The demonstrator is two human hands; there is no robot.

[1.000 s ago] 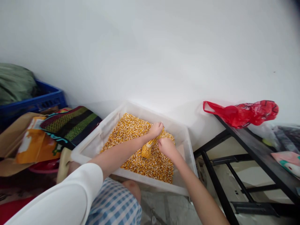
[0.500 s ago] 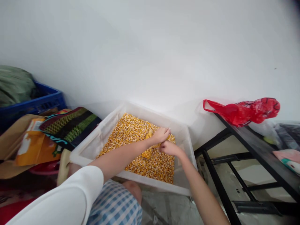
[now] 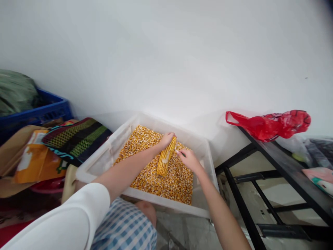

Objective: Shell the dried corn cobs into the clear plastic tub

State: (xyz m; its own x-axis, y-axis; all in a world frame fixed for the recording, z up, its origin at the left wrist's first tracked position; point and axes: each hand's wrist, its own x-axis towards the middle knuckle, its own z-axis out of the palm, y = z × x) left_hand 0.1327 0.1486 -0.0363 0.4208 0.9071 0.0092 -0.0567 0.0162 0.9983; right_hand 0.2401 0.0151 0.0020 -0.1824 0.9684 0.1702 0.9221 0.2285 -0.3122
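Observation:
An ear of corn (image 3: 170, 148) with yellow kernels is in my left hand (image 3: 166, 139), whose fingers wrap round its upper end. It tilts down toward me, and a pale patch shows near its lower end. Just below, overlapped by it, a second ear of corn (image 3: 162, 169) seems to lie on the loose kernels. My right hand (image 3: 189, 159) is close by on the right, apart from the ear, with thumb and fingers drawn together. Something small and dark shows between them, too small to name. Loose corn kernels (image 3: 151, 180) fill the white plastic bin (image 3: 101, 168) beneath both hands.
A black metal frame (image 3: 282, 170) stands right of the bin, with a red plastic bag (image 3: 270, 125) on top. On the left are a mesh bag (image 3: 80, 139), an orange carton (image 3: 39, 159) and a blue crate (image 3: 49, 109). A white wall (image 3: 166, 62) rises behind the bin.
My hands have moved apart. The left has shifted left and up, bringing the held ear into plain view; the right has moved slightly up and away from it.

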